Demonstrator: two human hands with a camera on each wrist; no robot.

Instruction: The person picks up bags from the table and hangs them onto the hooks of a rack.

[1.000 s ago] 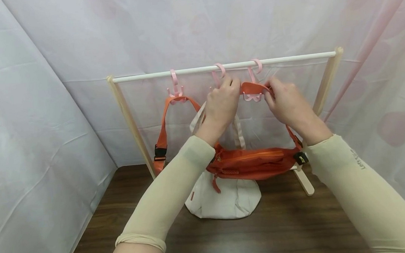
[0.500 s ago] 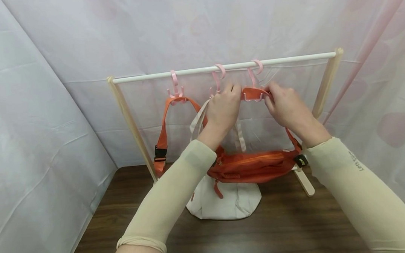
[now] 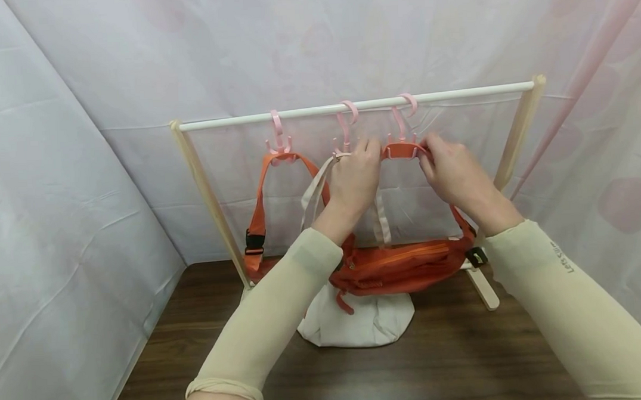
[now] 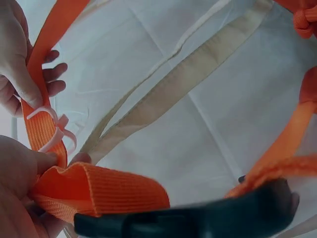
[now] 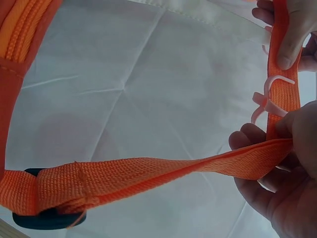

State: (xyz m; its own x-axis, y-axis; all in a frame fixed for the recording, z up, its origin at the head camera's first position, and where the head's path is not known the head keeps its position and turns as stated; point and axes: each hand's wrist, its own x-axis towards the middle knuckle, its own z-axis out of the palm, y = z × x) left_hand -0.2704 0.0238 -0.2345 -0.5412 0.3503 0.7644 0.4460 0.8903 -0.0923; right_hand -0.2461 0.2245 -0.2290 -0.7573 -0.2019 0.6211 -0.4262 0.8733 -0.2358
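An orange strap [image 3: 402, 151] lies across the prongs of the rightmost pink hook [image 3: 400, 125]. My left hand [image 3: 356, 177] pinches the strap just left of that hook, and my right hand [image 3: 450, 167] pinches it just right. In the right wrist view, both thumbs press on the webbing [image 5: 285, 99] around the pink prongs [image 5: 267, 101]. Below my hands hangs the red-orange waist bag [image 3: 404, 267], with a black buckle [image 3: 476, 256] at its right end. A cream tote bag [image 3: 358, 317] hangs behind it, its handles [image 3: 313, 188] on the middle hook [image 3: 344, 130], partly hidden by my left hand.
A white rod [image 3: 471, 94] on wooden posts [image 3: 519, 133] carries the hooks. Another orange strap [image 3: 259, 208] with a black buckle [image 3: 255, 240] hangs from the left hook [image 3: 278, 133]. Pale curtains [image 3: 72, 175] surround the dark wooden table [image 3: 440, 356].
Both hands have moved slightly down, bringing the strap from above the right hook's prongs down onto them. The waist bag has sunk a little with it.
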